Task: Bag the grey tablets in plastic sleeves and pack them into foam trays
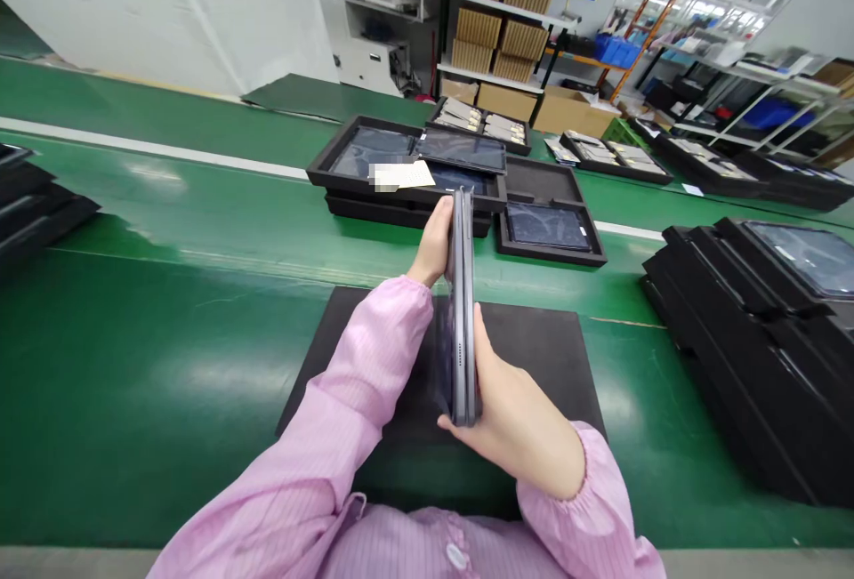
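Note:
Two thin grey tablets (pixel 463 312) stand on edge, pressed face to face, seen from their narrow side above a black mat (pixel 540 348). My left hand (pixel 433 243) grips their far end, its fingers partly hidden behind them. Around the near end, my right hand (pixel 511 401) is closed, with the thumb side along the right face and a finger under the lower corner. Clear film seems to hang at the left face. Beyond the hands, a black tray (pixel 320 165) holds tablets and a white paper slip (pixel 404 175).
Another black tray (pixel 600 250) with one tablet lies right of the first. Stacked black trays (pixel 727 330) rise at the right, more (pixel 40 205) at the left edge. Trays of small parts (pixel 620 172) sit farther back on the green table (pixel 166 339).

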`<act>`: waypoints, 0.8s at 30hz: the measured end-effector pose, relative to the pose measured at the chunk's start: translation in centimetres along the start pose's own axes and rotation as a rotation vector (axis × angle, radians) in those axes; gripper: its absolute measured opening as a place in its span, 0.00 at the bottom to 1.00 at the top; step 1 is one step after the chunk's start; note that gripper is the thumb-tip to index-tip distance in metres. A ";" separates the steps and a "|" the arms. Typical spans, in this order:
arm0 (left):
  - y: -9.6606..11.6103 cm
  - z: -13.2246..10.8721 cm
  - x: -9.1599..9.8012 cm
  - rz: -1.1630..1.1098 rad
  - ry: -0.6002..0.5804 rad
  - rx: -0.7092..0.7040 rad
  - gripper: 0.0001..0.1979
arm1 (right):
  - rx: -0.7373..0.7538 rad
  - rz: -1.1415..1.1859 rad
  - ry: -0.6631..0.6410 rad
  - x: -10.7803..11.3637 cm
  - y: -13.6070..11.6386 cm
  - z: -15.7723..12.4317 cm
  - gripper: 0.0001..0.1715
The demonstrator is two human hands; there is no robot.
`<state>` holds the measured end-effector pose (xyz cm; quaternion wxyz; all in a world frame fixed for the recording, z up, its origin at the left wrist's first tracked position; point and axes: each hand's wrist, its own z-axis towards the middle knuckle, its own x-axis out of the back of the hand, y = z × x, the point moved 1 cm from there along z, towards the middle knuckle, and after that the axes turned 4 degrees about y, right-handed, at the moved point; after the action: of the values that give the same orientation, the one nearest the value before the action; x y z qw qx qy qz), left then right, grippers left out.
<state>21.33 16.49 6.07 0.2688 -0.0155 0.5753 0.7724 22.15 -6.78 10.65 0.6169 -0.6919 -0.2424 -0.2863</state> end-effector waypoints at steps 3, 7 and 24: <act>-0.4 0.6 0.4 -0.011 -0.056 -0.084 0.23 | 0.029 0.037 -0.113 0.6 1.6 1.2 0.75; -1.2 0.6 0.5 -0.046 -0.068 -0.039 0.21 | 0.132 0.126 -0.206 1.9 3.1 2.0 0.76; -2.0 0.8 0.6 0.020 -0.167 -0.200 0.23 | 0.282 0.248 -0.221 3.7 3.8 2.0 0.45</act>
<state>21.91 17.79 4.41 0.3053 0.0279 0.4713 0.8270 27.67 -5.34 10.34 0.7077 -0.6504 -0.2594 -0.0938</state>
